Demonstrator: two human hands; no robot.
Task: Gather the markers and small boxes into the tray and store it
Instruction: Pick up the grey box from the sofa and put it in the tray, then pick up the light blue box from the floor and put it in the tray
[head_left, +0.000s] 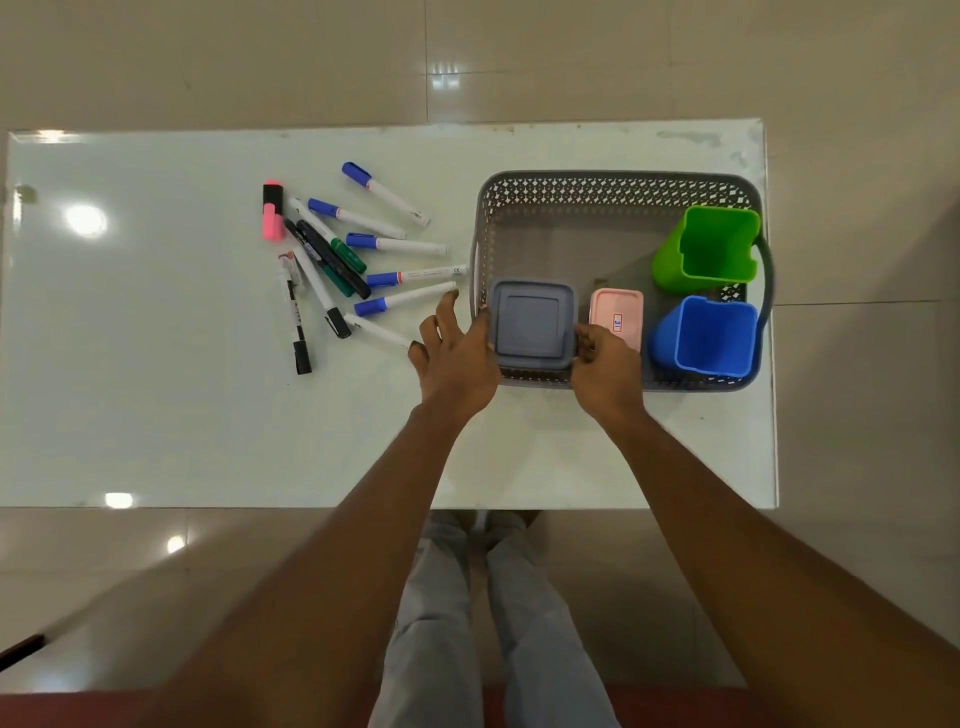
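Markers (358, 260) lie scattered on the bench (156, 364), left of the tray (613, 179). The left hand (457, 358), fingers spread, and the right hand (605, 364) pinch the grey box (532, 325) at the tray's near-left corner; it should be lowered level before release. The pink box (617, 314) label is unreadable.

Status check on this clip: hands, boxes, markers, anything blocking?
Both hands, left and right, on grey box at tray near-left corner. Pink box already in. Markers loose on table. No obstruction.
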